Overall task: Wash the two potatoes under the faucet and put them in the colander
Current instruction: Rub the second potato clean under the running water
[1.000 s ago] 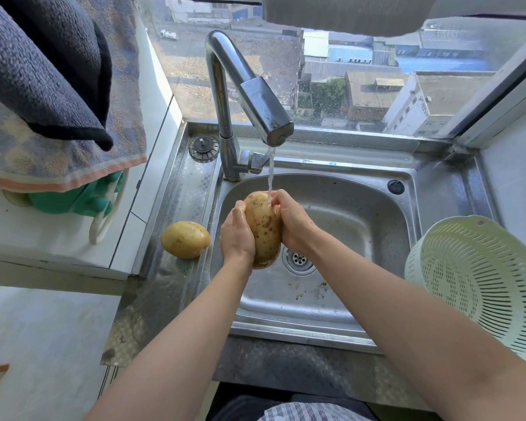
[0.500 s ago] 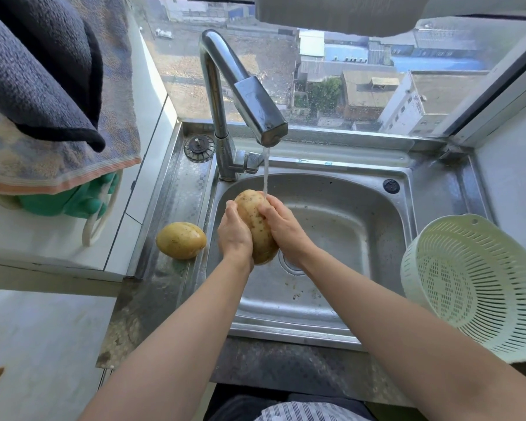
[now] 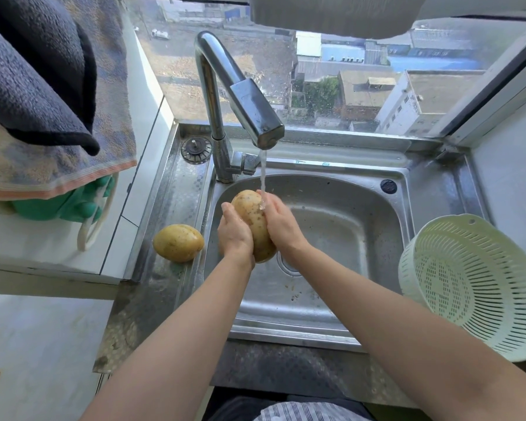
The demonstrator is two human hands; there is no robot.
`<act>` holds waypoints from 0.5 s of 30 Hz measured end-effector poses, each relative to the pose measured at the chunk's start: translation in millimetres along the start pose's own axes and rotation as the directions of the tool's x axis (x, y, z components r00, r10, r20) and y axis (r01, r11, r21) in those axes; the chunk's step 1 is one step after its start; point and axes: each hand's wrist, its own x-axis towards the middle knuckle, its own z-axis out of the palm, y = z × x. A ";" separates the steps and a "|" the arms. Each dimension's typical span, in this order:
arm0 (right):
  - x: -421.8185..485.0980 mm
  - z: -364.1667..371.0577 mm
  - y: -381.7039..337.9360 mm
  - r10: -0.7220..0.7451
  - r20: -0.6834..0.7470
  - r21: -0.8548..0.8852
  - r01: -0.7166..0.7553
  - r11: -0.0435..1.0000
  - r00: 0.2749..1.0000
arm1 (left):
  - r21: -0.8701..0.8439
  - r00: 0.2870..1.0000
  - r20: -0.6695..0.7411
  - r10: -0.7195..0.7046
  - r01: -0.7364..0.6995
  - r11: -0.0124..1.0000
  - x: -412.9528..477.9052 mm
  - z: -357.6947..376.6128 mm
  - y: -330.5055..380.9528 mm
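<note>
both arms fwd; left hand (image 3: pixel 235 235) & right hand (image 3: pixel 281 221) cupped, fingers curled.

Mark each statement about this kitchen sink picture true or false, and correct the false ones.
1. The left hand and the right hand both hold one potato under the faucet. True.
2. One potato already lies in the strainer. False: the colander is empty.
3. A second potato lies on the steel ledge left of the basin. True.
4. The tap is turned off. False: water runs from the faucet.
</note>
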 end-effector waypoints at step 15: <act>8.4 -24.3 -8.2 0.290 0.130 0.083 -0.302 0.950 0.948 | 0.187 0.900 0.434 0.026 -0.119 0.975 13.7 3.5 33.5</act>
